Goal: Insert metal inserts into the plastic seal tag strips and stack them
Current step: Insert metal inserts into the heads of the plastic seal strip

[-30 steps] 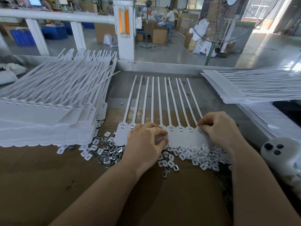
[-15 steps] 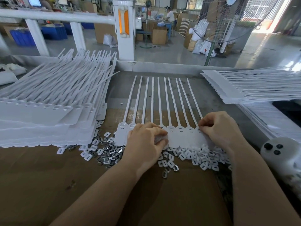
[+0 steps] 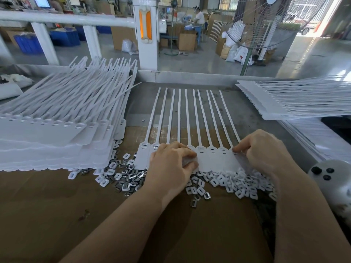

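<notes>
the seal tag strip [image 3: 212, 160], a joined row of white tags, lies flat on the worktop [image 3: 247, 103] with its heads under both hands and its long tails running straight away from them. the left hand [image 3: 169, 164] rests curled on the heads toward the left of the row; the left grip appears to pinch something small and white at the fingertips, but what it is cannot be told. the right hand [image 3: 264, 150] grips the rightmost head, its grip pinching the edge between thumb and forefinger.

handling, as a judgement: the strip looks light, thin and flexible. the tails will likely whip or fan if the strip is lifted by one corner. take hold at the flat head band, one grip at each end, where the plastic is widest and stiffest. smooth plastic may slide on the worktop, so press down while seating an insert.

the metal inserts [image 3: 131, 179] lie in a loose heap just below both grips, mixed with white caps [image 3: 237, 181]. they look small, rigid and easily scattered; pick them singly at the fingertips.

a tall stack of strips [image 3: 57, 133] sits left of the left grip. a second stack [image 3: 296, 99] lies beyond the right grip.
</notes>
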{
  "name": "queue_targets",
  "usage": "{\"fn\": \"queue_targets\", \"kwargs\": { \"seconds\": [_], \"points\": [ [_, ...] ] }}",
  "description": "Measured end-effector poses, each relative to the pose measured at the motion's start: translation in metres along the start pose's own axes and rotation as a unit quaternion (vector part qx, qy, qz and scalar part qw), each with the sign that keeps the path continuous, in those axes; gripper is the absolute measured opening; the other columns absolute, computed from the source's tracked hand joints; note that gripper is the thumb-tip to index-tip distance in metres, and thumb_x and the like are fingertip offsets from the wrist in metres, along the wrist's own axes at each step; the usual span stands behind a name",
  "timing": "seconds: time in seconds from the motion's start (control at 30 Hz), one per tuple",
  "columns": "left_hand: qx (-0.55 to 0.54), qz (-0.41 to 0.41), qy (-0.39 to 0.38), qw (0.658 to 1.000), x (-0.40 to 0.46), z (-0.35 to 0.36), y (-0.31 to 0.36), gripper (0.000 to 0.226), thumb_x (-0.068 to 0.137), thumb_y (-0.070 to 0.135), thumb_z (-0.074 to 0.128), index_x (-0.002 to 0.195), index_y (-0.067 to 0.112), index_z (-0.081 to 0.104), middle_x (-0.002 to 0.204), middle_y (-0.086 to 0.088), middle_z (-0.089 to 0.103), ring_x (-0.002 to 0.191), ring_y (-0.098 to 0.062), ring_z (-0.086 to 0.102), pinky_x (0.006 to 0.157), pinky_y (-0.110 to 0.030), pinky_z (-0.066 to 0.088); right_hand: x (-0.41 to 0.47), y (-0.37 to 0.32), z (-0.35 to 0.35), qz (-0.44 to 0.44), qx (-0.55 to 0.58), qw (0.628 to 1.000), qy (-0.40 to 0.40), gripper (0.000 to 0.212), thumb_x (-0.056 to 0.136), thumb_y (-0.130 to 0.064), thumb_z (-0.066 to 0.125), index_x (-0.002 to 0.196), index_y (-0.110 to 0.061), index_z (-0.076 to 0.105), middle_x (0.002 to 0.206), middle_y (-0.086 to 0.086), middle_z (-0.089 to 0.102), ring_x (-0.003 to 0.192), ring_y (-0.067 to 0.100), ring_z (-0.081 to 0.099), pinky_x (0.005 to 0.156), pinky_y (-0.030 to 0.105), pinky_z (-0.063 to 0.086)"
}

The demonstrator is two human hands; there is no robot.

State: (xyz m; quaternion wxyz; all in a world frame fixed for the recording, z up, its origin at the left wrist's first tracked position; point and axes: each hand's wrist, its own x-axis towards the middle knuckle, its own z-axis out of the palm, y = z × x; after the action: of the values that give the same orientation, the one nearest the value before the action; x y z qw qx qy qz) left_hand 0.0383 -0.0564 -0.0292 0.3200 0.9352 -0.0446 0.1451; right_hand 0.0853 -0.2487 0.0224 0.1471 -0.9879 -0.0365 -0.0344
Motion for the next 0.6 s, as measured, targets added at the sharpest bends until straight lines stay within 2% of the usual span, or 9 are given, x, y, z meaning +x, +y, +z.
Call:
{"fn": "queue_targets", "kwargs": {
  "seconds": [0.17, 0.33, 0.5, 0.6],
  "points": [
    [0.001, -0.001, -0.001, 1.0, -0.001, 0.0002, 0.0007, 0.028, 0.085, 0.036, 0.062, 0.113, 0.031, 0.065, 0.113, 0.017, 0.056, 0.108, -0.005, 0.035, 0.102, -0.032, 0.029, -0.0013, -0.0029, -0.0014, -0.001, -0.01, 1.0, -0.013, 0.045, 0.085, 0.007, 0.045, 0.094, -0.026, 0.074, 0.114, -0.002, 0.065, 0.095, 0.022, 0.056, 0.075, 0.032, 0.044],
    [0.002, -0.003, -0.005, 1.0, -0.0011, -0.0008, 0.0018, 0.028, 0.086, 0.036, 0.061, 0.114, 0.032, 0.064, 0.113, 0.017, 0.055, 0.107, -0.004, 0.036, 0.103, -0.034, 0.03, 0.001, -0.0034, 0.0018, 0.015, -0.017, 1.0, -0.004, 0.045, 0.085, 0.006, 0.046, 0.09, -0.028, 0.075, 0.111, -0.001, 0.065, 0.076, 0.016, 0.047, 0.068, 0.03, 0.041],
    [0.002, -0.003, -0.008, 1.0, -0.0013, -0.0015, 0.0022, 0.028, 0.086, 0.036, 0.061, 0.114, 0.032, 0.064, 0.113, 0.018, 0.055, 0.108, -0.005, 0.037, 0.102, -0.034, 0.031, 0.003, 0.0027, 0.0038, 0.071, 0.104, 0.99, 0.056, 0.05, 0.079, 0.011, 0.039, 0.072, -0.025, 0.074, 0.094, 0.002, 0.071, 0.076, 0.014, 0.057, 0.077, 0.034, 0.05],
    [0.0, -0.003, -0.011, 1.0, -0.0012, -0.0015, 0.0018, 0.028, 0.086, 0.037, 0.061, 0.114, 0.032, 0.064, 0.113, 0.018, 0.055, 0.109, -0.006, 0.037, 0.102, -0.035, 0.031, 0.004, 0.0033, 0.0037, 0.079, 0.117, 0.988, 0.067, 0.05, 0.079, 0.01, 0.04, 0.068, -0.027, 0.071, 0.085, -0.001, 0.069, 0.083, 0.017, 0.062, 0.084, 0.037, 0.052]
  ]
}}
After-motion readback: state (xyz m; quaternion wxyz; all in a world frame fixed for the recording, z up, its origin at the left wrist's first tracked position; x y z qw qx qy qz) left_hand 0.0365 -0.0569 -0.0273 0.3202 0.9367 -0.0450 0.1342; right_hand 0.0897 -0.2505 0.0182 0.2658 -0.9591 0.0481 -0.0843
